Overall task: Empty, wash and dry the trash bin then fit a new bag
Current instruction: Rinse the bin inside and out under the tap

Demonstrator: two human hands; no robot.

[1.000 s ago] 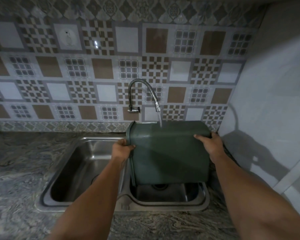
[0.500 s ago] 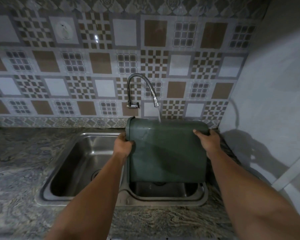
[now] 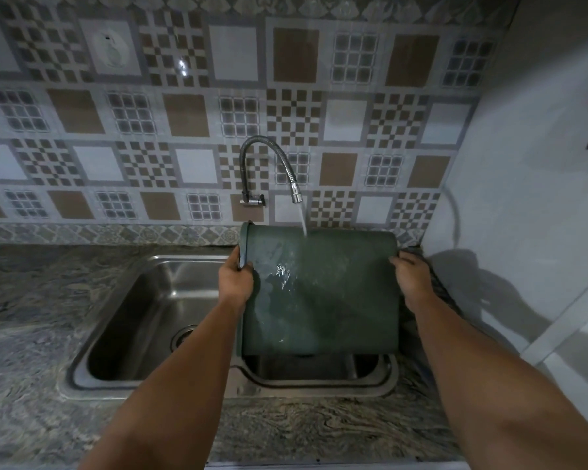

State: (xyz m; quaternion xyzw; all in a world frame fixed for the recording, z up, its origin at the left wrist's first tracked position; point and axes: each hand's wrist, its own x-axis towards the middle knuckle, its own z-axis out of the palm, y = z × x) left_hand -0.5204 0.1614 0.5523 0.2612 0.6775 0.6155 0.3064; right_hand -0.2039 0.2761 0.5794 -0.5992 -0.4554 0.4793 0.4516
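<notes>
A dark green trash bin [image 3: 330,293] lies on its side in the air over the right sink bowl [image 3: 319,371], with its rim to the left and its base to the right. My left hand [image 3: 236,281] grips the rim end. My right hand [image 3: 413,278] holds the base end. Water runs from the flexible metal tap [image 3: 269,171] onto the bin's upper side and spreads in a wet patch down the wall. The bin's inside is hidden.
The left sink bowl [image 3: 150,320] has a drain and nothing else in it. Marbled stone counter [image 3: 24,334] surrounds the double sink. A patterned tile wall rises behind, and a white wall [image 3: 523,198] stands close on the right.
The bin has shifted slightly and rolled under the tap, so water now splashes and runs down its front side. Both hands keep their grip.
</notes>
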